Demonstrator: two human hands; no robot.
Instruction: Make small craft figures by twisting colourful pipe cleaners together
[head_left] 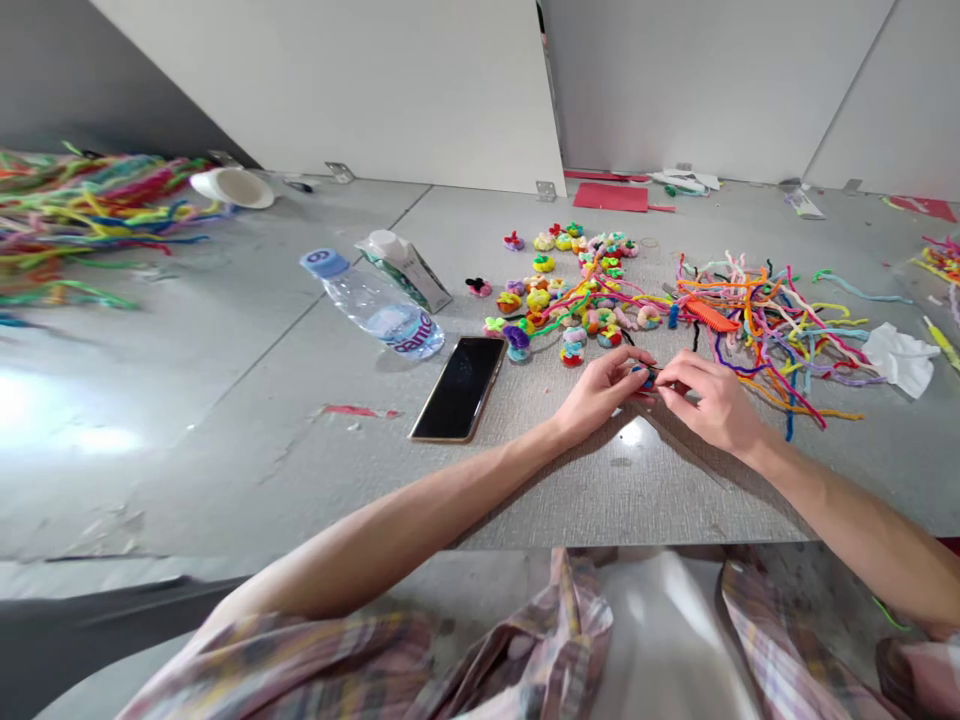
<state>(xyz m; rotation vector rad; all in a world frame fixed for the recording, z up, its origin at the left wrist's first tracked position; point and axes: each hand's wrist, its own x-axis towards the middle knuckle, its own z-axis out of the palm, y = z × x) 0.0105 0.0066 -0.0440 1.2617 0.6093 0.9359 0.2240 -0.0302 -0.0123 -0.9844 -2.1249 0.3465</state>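
Observation:
My left hand (604, 392) and my right hand (709, 400) meet over the grey table (300, 400), fingers pinched together on a small blue and coloured pipe-cleaner piece (646, 375). Just beyond them lie several small coiled pipe-cleaner rings (570, 290) in mixed colours. To the right of those is a loose tangle of straight pipe cleaners (765, 320), with an orange comb (711, 316) lying on it.
A black phone (460, 388) lies left of my hands, with a lying water bottle (373, 305) and a small carton (405, 268) behind it. A white cup (232, 186) and another pipe-cleaner pile (82, 215) are far left. A crumpled tissue (900, 358) lies right.

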